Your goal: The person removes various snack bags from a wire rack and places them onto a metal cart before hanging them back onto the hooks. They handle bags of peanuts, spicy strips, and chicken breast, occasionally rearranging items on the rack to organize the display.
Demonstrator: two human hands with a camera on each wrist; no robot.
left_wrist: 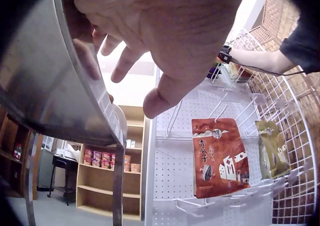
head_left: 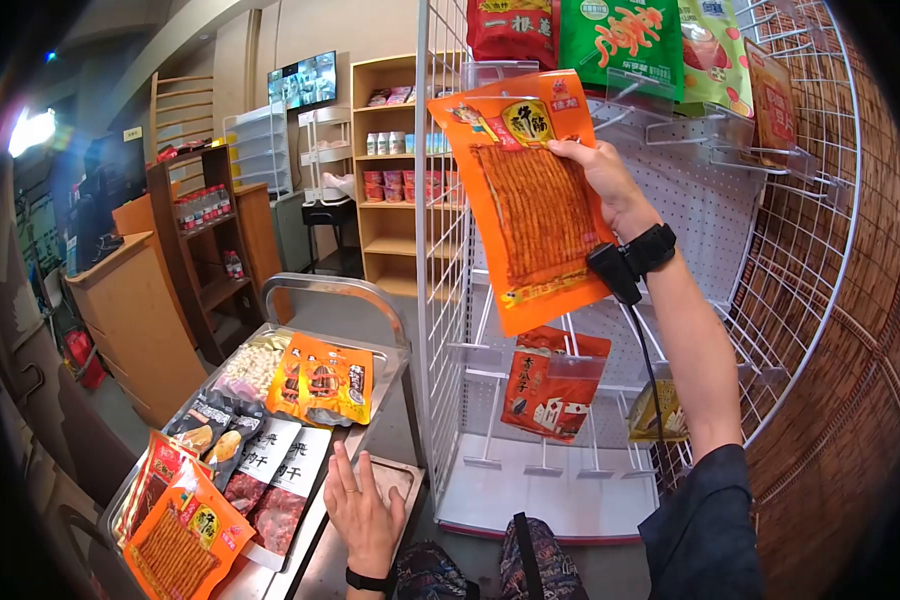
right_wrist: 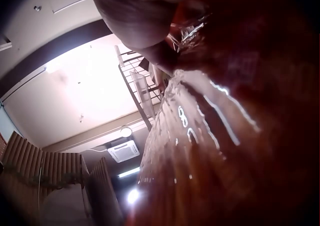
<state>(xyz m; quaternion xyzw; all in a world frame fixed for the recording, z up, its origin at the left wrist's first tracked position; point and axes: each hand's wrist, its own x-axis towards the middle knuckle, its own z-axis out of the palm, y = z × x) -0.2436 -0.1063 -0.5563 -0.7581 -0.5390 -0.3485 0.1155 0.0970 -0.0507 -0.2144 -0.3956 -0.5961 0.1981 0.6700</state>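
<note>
My right hand [head_left: 615, 185] grips a large orange snack bag [head_left: 540, 215] by its right edge, thumb on the front. The bag hangs upright but tilted before the rack, with brown strips showing through its clear window. Up close in the right wrist view, the glossy bag [right_wrist: 190, 146] fills much of the picture. Low at the metal cart [head_left: 390, 365], my left hand [head_left: 365, 510] lies with straight fingers beside white bags of dried meat [head_left: 290, 490]. A similar orange bag [head_left: 190, 535] lies at the cart's near end.
A white wire rack [head_left: 440, 330] with hooks stands ahead. It bears a red melon-seed bag [left_wrist: 220, 158], an olive bag [left_wrist: 273, 148] and, higher, a green bag [head_left: 620, 50]. Orange pouches [head_left: 322, 380] lie on the cart. Wooden shelves [head_left: 385, 245] stand behind.
</note>
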